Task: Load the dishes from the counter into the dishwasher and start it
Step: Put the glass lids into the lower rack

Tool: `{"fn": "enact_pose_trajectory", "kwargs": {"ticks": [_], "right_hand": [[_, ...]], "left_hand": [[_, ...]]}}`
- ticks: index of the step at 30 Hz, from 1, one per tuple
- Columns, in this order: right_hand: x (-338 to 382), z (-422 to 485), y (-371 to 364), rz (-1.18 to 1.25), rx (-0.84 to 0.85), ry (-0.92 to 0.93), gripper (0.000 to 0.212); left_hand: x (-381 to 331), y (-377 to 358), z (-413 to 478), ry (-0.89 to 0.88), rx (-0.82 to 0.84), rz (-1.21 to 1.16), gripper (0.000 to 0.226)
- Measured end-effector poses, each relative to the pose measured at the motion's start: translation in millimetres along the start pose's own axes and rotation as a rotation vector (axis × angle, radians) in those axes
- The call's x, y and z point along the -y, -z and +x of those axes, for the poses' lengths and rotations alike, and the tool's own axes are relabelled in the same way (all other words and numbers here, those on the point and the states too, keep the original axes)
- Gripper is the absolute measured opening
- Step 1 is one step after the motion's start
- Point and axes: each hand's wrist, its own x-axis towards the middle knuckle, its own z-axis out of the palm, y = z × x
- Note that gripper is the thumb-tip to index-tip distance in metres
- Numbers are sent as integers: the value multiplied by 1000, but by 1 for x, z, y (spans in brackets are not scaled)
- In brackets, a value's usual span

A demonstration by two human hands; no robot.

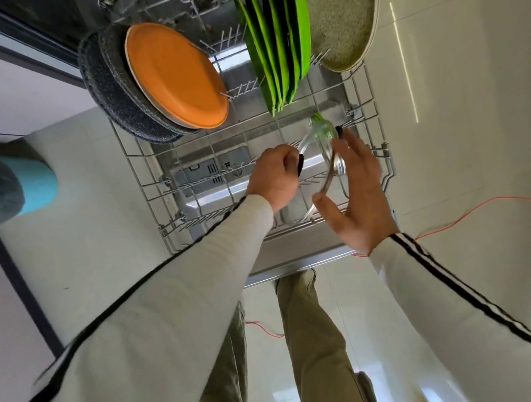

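Two khaki trouser legs [316, 341] on pale floor tiles [441, 86], red cable [485, 208] trailing right, teal bin [36, 187] at left. Pulled-out dishwasher rack [134, 163] holding dark pans [108, 96], orange plate [177, 76], upright green plates [276, 54] and speckled platter [340, 15]. Over its front, glass lid [319, 137], gripped at the edge by curled left hand [275, 180]. Right hand [357, 192] blurred, fingers seemingly spread, just beside the lid.

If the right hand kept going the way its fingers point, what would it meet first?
Probably the upright green plates standing in the dishwasher rack, though depth is unclear. The right hand touches the glass lid that the left hand grips.
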Motion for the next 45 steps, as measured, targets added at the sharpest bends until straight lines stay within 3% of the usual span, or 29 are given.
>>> {"fn": "enact_pose_trajectory", "kwargs": {"ticks": [3,7,9,11,14,17,20,22,24,27,31,39,45], "right_hand": [[3,17,15,-183,176,187,72],[6,37,19,-538,470,180,85],[4,42,13,-595,385,182,72],[0,44,7,-601,234,230,45],[-3,33,2,-539,155,252,25],[-2,8,-5,-464,107,69,32],[9,-15,-18,-307,-19,-224,32],[15,-20,-29,-210,-123,-407,22],[18,-18,-39,-152,-189,-513,20],[17,-10,-48,-110,-236,-562,26],[16,-2,-58,-118,-293,-579,29],[19,22,-80,-319,-188,-554,37],[-1,57,-92,-316,19,-910,42]], "left_hand": [[-1,19,12,-24,200,221,29],[-4,32,23,-77,348,449,22],[-6,36,24,-111,371,523,26],[-6,41,24,-157,352,539,33],[-6,48,19,-290,133,495,35],[-5,51,13,-288,-317,388,43],[4,50,1,-79,-471,115,49],[21,47,-12,27,-432,153,50],[42,44,-28,53,-282,395,49],[70,40,-46,21,-66,667,57],[93,40,-55,59,18,744,61],[104,42,-60,45,28,777,60],[103,43,-57,2,24,753,61]]}}
